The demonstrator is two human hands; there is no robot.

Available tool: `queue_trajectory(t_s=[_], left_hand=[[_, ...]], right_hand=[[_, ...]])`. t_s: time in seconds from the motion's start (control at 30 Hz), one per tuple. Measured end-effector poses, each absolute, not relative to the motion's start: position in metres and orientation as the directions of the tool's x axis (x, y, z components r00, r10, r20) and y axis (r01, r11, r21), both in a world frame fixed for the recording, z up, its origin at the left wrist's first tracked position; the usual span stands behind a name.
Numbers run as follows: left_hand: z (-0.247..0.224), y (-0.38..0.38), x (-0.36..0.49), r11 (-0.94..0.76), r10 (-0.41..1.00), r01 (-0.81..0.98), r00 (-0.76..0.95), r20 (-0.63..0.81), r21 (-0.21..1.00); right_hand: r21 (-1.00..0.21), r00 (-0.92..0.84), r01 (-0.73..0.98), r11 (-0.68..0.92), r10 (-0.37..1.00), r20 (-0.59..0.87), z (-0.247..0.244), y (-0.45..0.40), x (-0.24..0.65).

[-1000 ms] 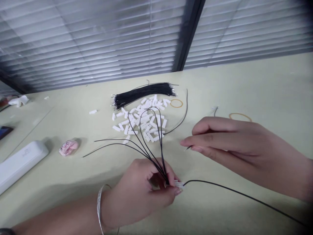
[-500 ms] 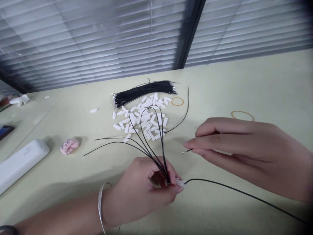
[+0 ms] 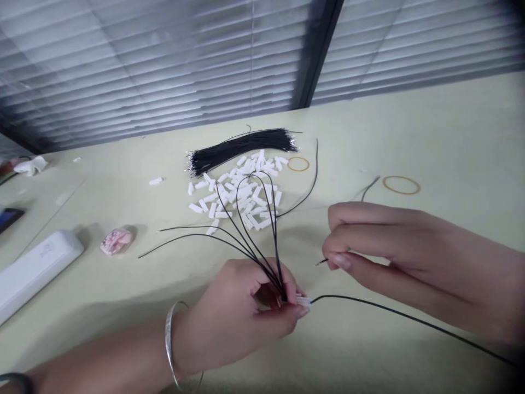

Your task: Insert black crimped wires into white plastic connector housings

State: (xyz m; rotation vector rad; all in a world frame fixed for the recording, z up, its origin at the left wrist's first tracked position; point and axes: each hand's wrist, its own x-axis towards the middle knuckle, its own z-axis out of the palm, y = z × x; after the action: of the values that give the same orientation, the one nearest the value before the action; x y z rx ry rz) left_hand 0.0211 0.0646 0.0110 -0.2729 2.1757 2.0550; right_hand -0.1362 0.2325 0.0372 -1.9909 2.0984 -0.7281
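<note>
My left hand (image 3: 250,317) is closed on a small white connector housing (image 3: 303,300), pinched between thumb and fingers. Several black wires (image 3: 262,268) rise from the housing and fan out up and to the left. One more black wire (image 3: 369,305) leaves its right end and runs off to the lower right. To the right, my right hand (image 3: 394,246) pinches another black wire between thumb and fingertips. The metal terminal (image 3: 319,264) at that wire's tip points left, a short way above and right of the housing, apart from it.
Beyond my hands lies a pile of white connector housings (image 3: 246,197), with a bundle of black wires (image 3: 241,150) behind it. Rubber bands (image 3: 298,164) lie on the table. At the left are a white oblong case (image 3: 41,273), a pink wrapped item (image 3: 117,241) and white scraps (image 3: 31,166).
The fingers of my right hand have closed up more around the wire, and its tip has shifted slightly right and down. A wire end now shows behind that hand. My left hand is nearly still.
</note>
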Motion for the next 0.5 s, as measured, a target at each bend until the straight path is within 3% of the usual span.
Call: queue_trajectory(t_s=[0.23,0.5], left_hand=[[0.010,0.064,0.021,0.145,-0.015,-0.150,-0.989,-0.150,0.978],[0.010,0.064,0.023,0.437,0.041,0.000,-0.999,-0.020,0.900]], right_hand=[[-0.586,-0.073,-0.810,-0.021,-0.988,0.136,0.031,0.228,-0.132],[-0.628,0.013,-0.778,-0.014,-1.000,0.007,0.024,0.229,-0.128]])
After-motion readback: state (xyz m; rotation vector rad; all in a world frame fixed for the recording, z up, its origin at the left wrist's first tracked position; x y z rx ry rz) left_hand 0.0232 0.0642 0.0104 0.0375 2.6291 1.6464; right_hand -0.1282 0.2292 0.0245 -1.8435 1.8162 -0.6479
